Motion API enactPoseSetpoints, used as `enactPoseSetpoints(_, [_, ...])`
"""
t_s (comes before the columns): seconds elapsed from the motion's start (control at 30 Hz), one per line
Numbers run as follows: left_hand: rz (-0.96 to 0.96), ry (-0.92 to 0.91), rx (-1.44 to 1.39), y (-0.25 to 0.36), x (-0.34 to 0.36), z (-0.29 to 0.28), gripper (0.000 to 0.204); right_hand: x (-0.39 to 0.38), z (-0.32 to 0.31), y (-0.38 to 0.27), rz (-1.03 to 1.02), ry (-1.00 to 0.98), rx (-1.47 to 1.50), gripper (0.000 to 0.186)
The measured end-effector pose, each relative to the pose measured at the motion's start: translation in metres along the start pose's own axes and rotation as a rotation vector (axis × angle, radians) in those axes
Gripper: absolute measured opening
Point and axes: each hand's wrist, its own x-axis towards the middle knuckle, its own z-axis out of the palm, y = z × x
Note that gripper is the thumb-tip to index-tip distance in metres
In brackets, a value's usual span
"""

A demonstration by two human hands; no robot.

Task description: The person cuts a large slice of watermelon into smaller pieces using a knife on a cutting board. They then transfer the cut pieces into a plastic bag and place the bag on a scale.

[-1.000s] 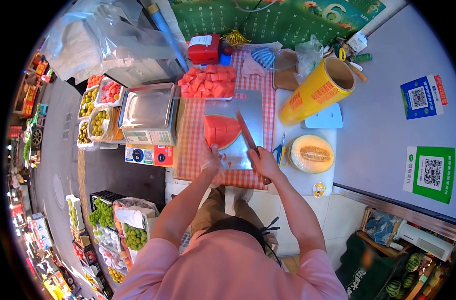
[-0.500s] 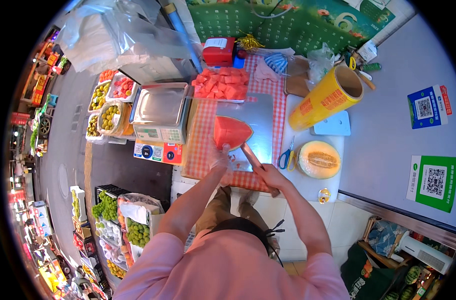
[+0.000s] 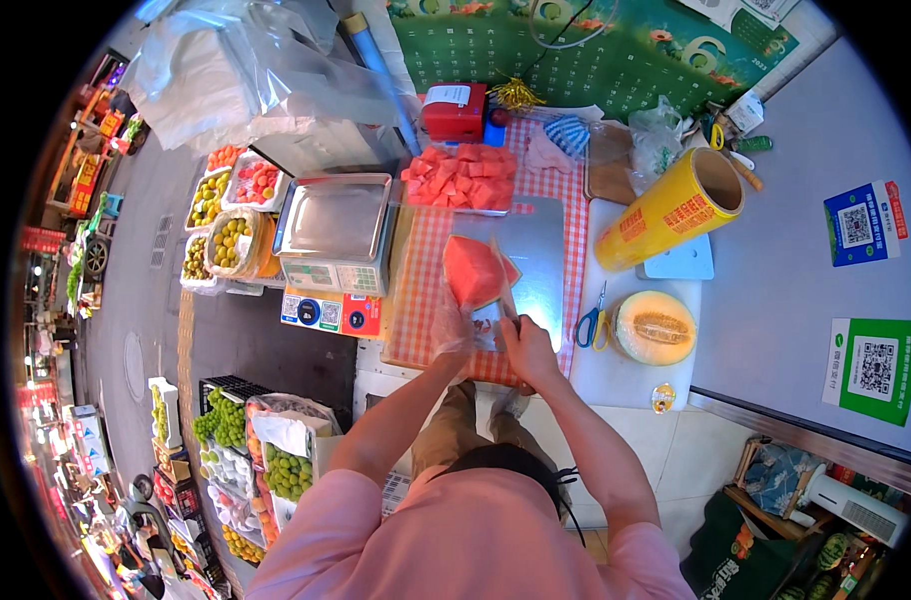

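My left hand (image 3: pixel 454 328), in a thin clear plastic glove, steadies a wedge of red watermelon (image 3: pixel 469 272) from its near left side. The wedge lies on a shiny metal cutting board (image 3: pixel 548 232). In my right hand (image 3: pixel 532 352) is a knife (image 3: pixel 507 287), its fingers wrapped round the handle. The blade stands edge-on against the right part of the wedge, and a bit of melon with rind shows to its right. How deep the blade sits I cannot tell. Just beyond the board is a clear tray heaped with watermelon cubes (image 3: pixel 463 180).
A metal-topped scale (image 3: pixel 334 215) stands left of the board. On the right are blue-and-yellow scissors (image 3: pixel 594 325), a halved orange melon (image 3: pixel 656 328) and a large yellow roll of wrap (image 3: pixel 666 212). A red printer-like box (image 3: pixel 454 112) sits at the back. Grapes (image 3: pixel 289 472) fill crates at lower left.
My right hand has brought the knife from a slant at the wedge's near right corner to upright against its right part. The wedge looks turned under my left hand. The whole view has shifted slightly.
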Motion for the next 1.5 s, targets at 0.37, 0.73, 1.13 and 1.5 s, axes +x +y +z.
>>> enactPoseSetpoints(0.37, [-0.174,-0.117,-0.425,0.031,-0.02,-0.028,0.037,0.029,0.017,-0.009,-0.087,-0.067,-0.197,0.043])
enactPoseSetpoints(0.73, [-0.131,-0.11,-0.439,-0.006,-0.003,0.004,0.037,-0.015,0.043,0.035,-0.008,-0.303,-0.255,0.042])
enactPoseSetpoints(1.13, [0.043,-0.035,-0.272,-0.014,-0.002,0.006,0.048,0.027,-0.011,-0.005,0.014,-0.133,-0.215,0.042])
enactPoseSetpoints(1.5, [-0.038,-0.122,-0.367,0.014,-0.005,-0.016,0.055,-0.014,0.026,0.073,-0.049,-0.269,-0.111,0.039])
